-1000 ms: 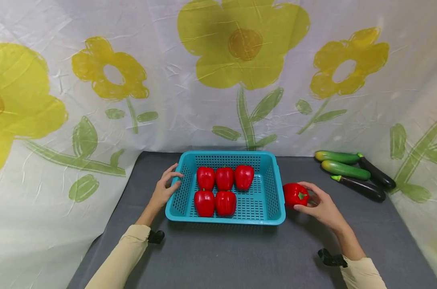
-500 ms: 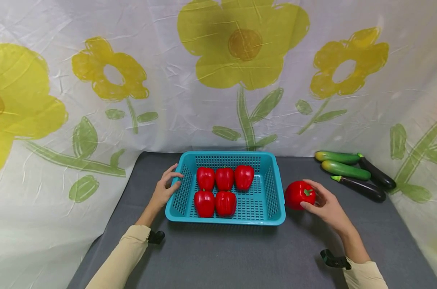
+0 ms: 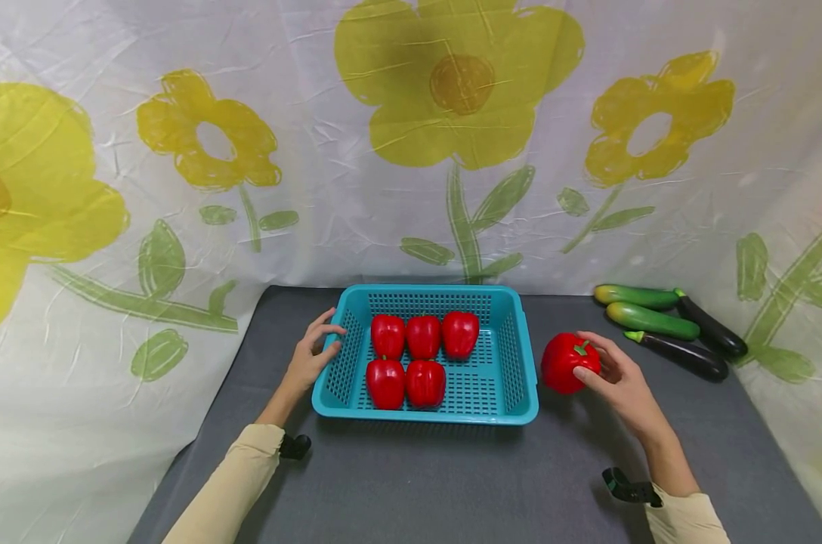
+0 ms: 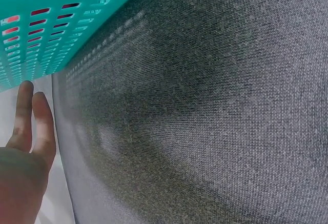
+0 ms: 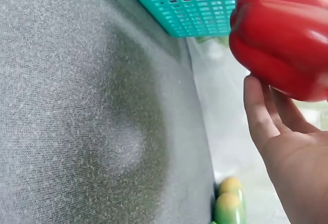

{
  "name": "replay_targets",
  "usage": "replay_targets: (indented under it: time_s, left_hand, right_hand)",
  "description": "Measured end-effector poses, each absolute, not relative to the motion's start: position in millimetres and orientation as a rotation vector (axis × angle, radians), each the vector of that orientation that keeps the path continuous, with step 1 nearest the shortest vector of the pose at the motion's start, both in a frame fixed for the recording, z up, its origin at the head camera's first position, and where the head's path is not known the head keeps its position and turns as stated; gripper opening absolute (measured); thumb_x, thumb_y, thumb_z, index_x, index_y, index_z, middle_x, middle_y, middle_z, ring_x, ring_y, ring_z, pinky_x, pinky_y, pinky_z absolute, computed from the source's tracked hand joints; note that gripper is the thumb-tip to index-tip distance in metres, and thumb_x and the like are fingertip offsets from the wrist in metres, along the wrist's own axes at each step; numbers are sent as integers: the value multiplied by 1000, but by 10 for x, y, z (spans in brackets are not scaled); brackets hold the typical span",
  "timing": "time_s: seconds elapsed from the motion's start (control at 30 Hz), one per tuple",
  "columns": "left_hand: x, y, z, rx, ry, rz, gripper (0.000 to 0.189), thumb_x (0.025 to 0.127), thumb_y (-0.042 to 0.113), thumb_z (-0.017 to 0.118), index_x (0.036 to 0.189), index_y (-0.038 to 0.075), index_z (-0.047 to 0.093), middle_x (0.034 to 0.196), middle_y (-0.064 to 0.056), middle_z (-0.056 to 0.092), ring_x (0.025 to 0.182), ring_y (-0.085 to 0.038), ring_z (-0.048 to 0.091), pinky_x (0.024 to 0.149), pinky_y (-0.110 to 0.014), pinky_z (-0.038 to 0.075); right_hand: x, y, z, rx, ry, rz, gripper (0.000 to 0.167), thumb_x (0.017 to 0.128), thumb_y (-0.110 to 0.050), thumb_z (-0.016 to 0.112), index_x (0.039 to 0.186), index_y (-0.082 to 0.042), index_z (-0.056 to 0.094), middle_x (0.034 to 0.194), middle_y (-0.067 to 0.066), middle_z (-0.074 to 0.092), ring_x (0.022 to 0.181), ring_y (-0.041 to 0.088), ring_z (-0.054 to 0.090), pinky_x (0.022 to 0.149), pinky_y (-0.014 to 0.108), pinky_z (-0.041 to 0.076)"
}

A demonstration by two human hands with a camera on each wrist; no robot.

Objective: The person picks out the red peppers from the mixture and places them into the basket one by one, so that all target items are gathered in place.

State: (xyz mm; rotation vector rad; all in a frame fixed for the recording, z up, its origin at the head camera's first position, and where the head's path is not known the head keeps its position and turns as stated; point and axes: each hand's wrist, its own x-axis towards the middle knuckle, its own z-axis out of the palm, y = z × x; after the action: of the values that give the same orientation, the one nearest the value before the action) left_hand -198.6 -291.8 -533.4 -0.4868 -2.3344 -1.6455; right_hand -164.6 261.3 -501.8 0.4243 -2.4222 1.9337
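Note:
A red bell pepper (image 3: 563, 364) with a green stem is held by my right hand (image 3: 618, 381), just outside the right wall of the blue plastic basket (image 3: 424, 418). In the right wrist view the bell pepper (image 5: 282, 39) appears raised over the cloth, with fingertips (image 5: 252, 88) against its underside. My left hand (image 3: 310, 355) rests at the basket's left rim with fingers spread. The left wrist view has two fairly straight fingers (image 4: 43, 116) close by the perforated wall (image 4: 51, 34). Several red bell peppers (image 3: 423, 338) sit inside the basket, towards its left and middle.
At the back right lie two green cucumbers (image 3: 652, 320) and two dark eggplants (image 3: 683, 357), close together. A dark grey cloth (image 3: 424, 483) covers the table. Behind it hangs a white curtain (image 3: 316, 189) printed with yellow flowers.
My right hand has moved the bell pepper slightly right and upward, away from the basket's wall, and it looks larger. The left hand and the basket have stayed in place.

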Motion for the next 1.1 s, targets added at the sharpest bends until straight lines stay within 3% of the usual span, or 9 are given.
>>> replay_targets:
  time_s: [0.23, 0.53, 0.83, 1.1]
  left_hand:
    - [-1986, -2916, -5347, -500, -2319, -1660, 21, 98, -8, 58, 118, -9, 61, 157, -29, 29, 141, -48, 29, 101, -71, 33]
    - [-1993, -2923, -5375, -498, -2326, -1653, 20, 99, -7, 57, 119, -9, 61, 158, -29, 28, 143, -47, 26, 102, -72, 32]
    - [-1970, -2908, -5333, -485, -2346, -1632, 22, 99, -8, 57, 120, -11, 60, 159, -27, 28, 144, -46, 27, 101, -68, 35]
    - [-1963, -2918, -5331, -513, -2316, -1616, 19, 100, 1, 60, 118, -5, 62, 158, -23, 32, 142, -45, 29, 98, -72, 35]
  right_hand:
    - [-1666, 2645, -5007, 439, -2370, 2022, 50, 103, -8, 59, 151, -9, 45, 133, 4, 59, 108, 20, 62, 81, 35, 57]
    - [-1675, 2641, -4977, 468, -2220, 2278, 44, 104, -3, 54, 148, -3, 43, 134, 7, 54, 111, 23, 60, 82, 39, 57]
    - [-1686, 2588, -4888, 511, -2308, 2152, 75, 88, 7, 72, 151, -8, 37, 142, 10, 45, 122, 27, 49, 82, 35, 57]
    - [-1708, 2478, -4732, 487, -2439, 1988, 75, 88, -5, 78, 151, -9, 38, 142, 10, 44, 120, 31, 46, 79, 37, 57]
